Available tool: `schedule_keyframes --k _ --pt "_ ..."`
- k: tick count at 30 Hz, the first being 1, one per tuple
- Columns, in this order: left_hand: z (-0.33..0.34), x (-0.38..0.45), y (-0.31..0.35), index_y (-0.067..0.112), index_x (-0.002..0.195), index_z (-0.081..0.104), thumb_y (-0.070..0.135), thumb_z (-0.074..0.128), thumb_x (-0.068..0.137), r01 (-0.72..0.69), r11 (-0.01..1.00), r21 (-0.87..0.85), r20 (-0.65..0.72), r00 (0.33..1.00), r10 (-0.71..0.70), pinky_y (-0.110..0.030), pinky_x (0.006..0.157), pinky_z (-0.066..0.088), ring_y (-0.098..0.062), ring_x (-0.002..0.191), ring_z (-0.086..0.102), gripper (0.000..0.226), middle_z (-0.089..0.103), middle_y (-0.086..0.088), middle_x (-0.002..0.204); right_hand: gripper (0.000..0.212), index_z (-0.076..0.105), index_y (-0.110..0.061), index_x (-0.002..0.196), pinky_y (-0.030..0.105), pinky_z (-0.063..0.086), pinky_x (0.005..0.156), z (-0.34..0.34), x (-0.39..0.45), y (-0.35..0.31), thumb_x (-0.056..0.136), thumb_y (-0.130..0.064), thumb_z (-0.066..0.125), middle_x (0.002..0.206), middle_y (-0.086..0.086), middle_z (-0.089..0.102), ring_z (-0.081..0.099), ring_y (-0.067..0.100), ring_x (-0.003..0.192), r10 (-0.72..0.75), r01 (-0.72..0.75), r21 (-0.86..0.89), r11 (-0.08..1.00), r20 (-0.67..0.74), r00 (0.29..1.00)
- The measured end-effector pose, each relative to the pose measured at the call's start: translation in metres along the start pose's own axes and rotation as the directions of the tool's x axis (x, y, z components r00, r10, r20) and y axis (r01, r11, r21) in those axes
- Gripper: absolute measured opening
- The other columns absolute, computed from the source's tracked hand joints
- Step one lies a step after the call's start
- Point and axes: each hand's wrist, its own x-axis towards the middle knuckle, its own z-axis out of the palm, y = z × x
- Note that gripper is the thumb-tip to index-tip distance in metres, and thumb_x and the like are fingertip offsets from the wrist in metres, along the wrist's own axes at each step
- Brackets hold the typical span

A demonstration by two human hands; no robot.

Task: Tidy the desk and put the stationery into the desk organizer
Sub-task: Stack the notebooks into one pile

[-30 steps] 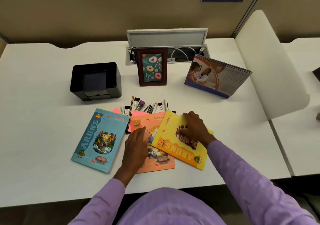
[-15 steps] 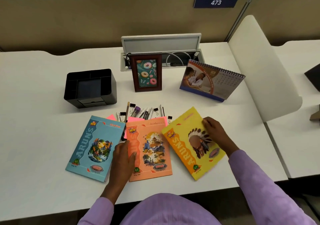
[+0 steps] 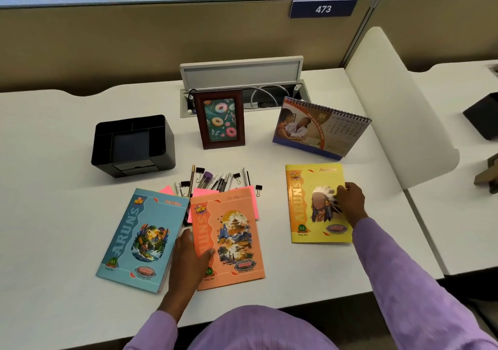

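The left hand [image 3: 188, 255] is laid flat, fingers extended forward; the right hand [image 3: 350, 204] is stretched out, fingers pressed downward, both arms sleeved.

White desk [image 3: 54, 139], black organizer [image 3: 133, 144], picture frame [image 3: 219, 120], calendar [image 3: 320, 128], three notebooks [image 3: 142, 239], pens [image 3: 221, 181]

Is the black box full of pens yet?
No. The black organizer looks empty in the compartments that show; the pens lie loose on the desk beside it.

yellow notebook [image 3: 304, 201] slid right, straightened, clear of orange notebook [image 3: 237, 239].
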Motion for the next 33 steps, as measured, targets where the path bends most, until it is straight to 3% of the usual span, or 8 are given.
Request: schedule_keyframes --k 3,7,22,25,27,30,33 --pt "0.0 0.003 0.001 0.019 0.128 0.05 0.034 0.083 0.074 0.023 0.999 -0.039 -0.003 1.0 -0.023 -0.042 0.085 0.057 -0.026 0.11 0.061 0.064 0.061 -0.005 0.124 0.03 0.056 0.005 0.118 0.036 0.042 0.083 0.005 -0.004 -0.007 0.097 -0.016 0.053 0.119 0.025 0.059 0.055 0.042 0.108 -0.049 0.049 -0.134 0.99 0.0 0.999" --pt "-0.002 0.003 0.001 0.021 0.114 0.057 0.034 0.084 0.073 0.088 0.992 -0.086 0.016 0.996 -0.087 -0.037 0.07 0.058 -0.02 0.09 0.067 0.051 0.066 0.0 0.109 0.039 0.05 0.002 0.119 0.048 0.046 0.088 0.013 -0.011 -0.009 0.092 -0.023 0.062 0.122 0.028 0.05 0.051 0.045 0.111 -0.079 0.071 -0.27 0.96 -0.017 0.997" --pt "-0.02 -0.013 0.02 0.018 0.101 0.05 0.024 0.08 0.079 0.113 0.979 -0.172 0.029 0.994 -0.109 -0.031 0.065 0.05 -0.023 0.084 0.063 0.038 0.062 0.0 0.093 0.045 0.05 -0.003 0.12 0.048 0.043 0.09 0.024 -0.022 -0.018 0.091 -0.034 0.063 0.122 0.021 0.048 0.048 0.04 0.11 -0.17 0.127 -0.447 0.885 -0.056 0.984" --pt "-0.034 -0.02 0.033 0.015 0.097 0.053 0.014 0.073 0.086 0.109 0.949 -0.296 0.022 0.994 -0.107 -0.036 0.071 0.051 -0.026 0.085 0.064 0.023 0.063 0.0 0.087 0.057 0.046 -0.003 0.131 0.049 0.042 0.092 0.024 -0.033 -0.022 0.088 -0.037 0.065 0.132 0.021 0.044 0.045 0.041 0.116 -0.178 0.127 -0.421 0.898 -0.083 0.98" --pt "-0.044 -0.024 0.041 0.02 0.096 0.056 0.011 0.07 0.087 0.081 0.916 -0.394 0.064 0.996 -0.06 -0.041 0.073 0.056 -0.023 0.086 0.067 0.019 0.067 0.001 0.09 0.06 0.048 -0.003 0.132 0.049 0.043 0.092 0.03 -0.053 -0.028 0.087 -0.04 0.065 0.132 0.021 0.047 0.048 0.041 0.114 -0.242 0.21 -0.373 0.904 -0.04 0.969" --pt "-0.056 -0.031 0.054 0.027 0.098 0.059 0.01 0.07 0.088 0.068 0.85 -0.522 0.148 0.989 0.012 -0.048 0.073 0.06 -0.023 0.089 0.071 0.023 0.073 -0.001 0.097 0.076 0.056 -0.003 0.125 0.043 0.048 0.089 0.046 -0.098 -0.034 0.083 -0.067 0.051 0.114 0.015 0.06 0.058 0.034 0.106 -0.373 0.388 -0.127 0.913 0.124 0.919" --pt "-0.066 -0.036 0.071 0.018 0.103 0.058 0.008 0.068 0.089 0.053 0.791 -0.61 0.188 0.979 0.08 -0.039 0.068 0.061 -0.024 0.089 0.072 0.02 0.073 -0.006 0.1 0.085 0.059 -0.018 0.123 0.032 0.05 0.085 0.047 -0.142 -0.043 0.076 -0.084 0.035 0.11 -0.002 0.065 0.063 0.014 0.1 -0.277 0.213 0.213 0.954 0.343 0.898"
